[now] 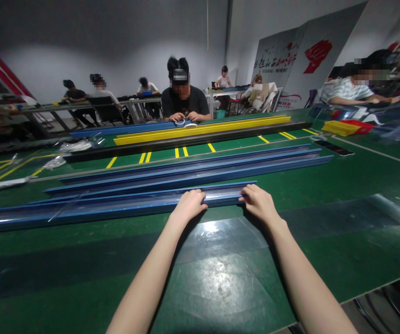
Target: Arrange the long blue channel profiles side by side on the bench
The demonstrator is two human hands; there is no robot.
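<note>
A long blue channel strip [116,207] lies across the green table, with shiny clear film along its trough. My left hand [190,204] is closed over it, fingers curled onto the trough and thumb at the near wall. At the strip's right end, my right hand [258,200] pinches the channel; its fingertips are partly hidden. Below my wrists a wide clear plastic sheet [217,239] stretches flat across the table, passing under both forearms. Just beyond the held strip rest more blue channels [200,175], roughly parallel to it.
Farther back lie a yellow channel [207,130] and a black one [186,141]. A phone [335,147] and yellow and red trays [346,127] are at the right. Across the table a person in black [186,102] handles a blue strip. Others sit behind.
</note>
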